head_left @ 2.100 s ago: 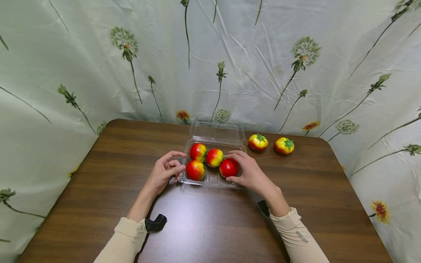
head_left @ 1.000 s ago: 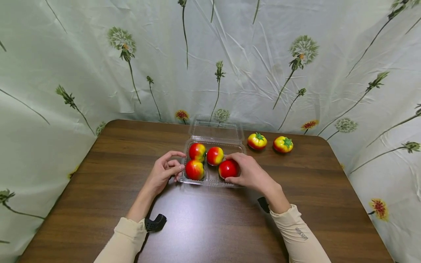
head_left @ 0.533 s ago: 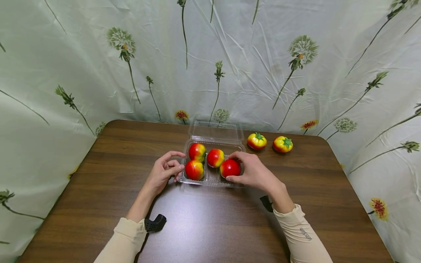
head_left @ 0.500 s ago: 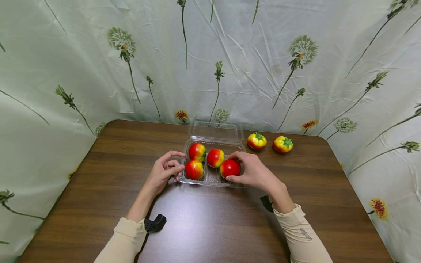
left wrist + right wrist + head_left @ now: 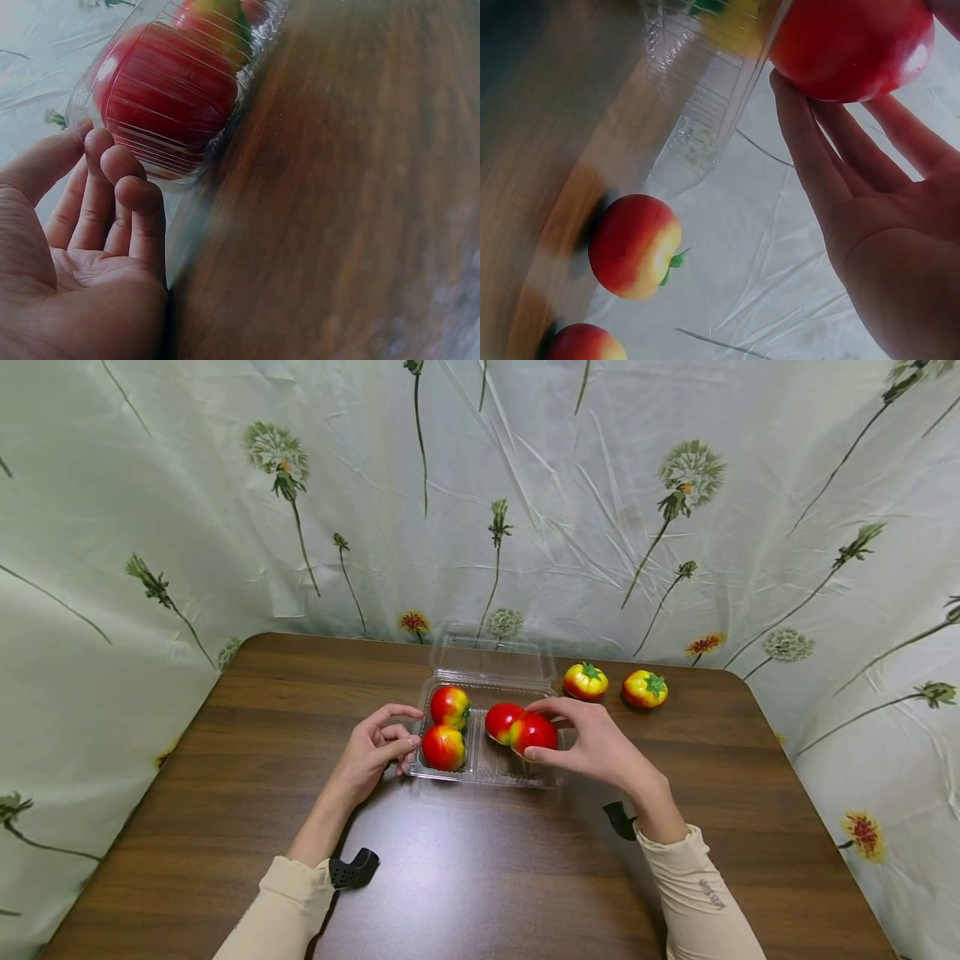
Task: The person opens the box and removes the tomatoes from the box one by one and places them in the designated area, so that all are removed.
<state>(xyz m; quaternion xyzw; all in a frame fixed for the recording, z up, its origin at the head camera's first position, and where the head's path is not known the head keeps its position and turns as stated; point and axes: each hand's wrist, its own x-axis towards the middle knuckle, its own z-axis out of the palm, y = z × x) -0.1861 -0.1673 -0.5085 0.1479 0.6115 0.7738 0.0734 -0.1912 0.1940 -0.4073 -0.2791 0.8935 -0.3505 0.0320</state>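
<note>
My right hand grips a shiny red-and-yellow toy fruit between thumb and fingers, over the right half of a clear plastic clamshell container. In the right wrist view the fruit is at the container's wall, fingertips against its underside. Another fruit lies just left of it, partly covered. Two more, one red-and-yellow fruit and a second fruit, sit in the left half. My left hand holds the container's left edge, thumb and fingertips at the rim in the left wrist view.
The container's clear lid stands open at the back, near the patterned curtain. Beyond the right hand, a yellow-topped fruit and another fruit, both with green leaves, rest on the brown wooden table.
My right hand has moved the gripped fruit rightward and slightly back. The fruit beside it has shifted right and turned, showing more red. The left hand stays in place.
</note>
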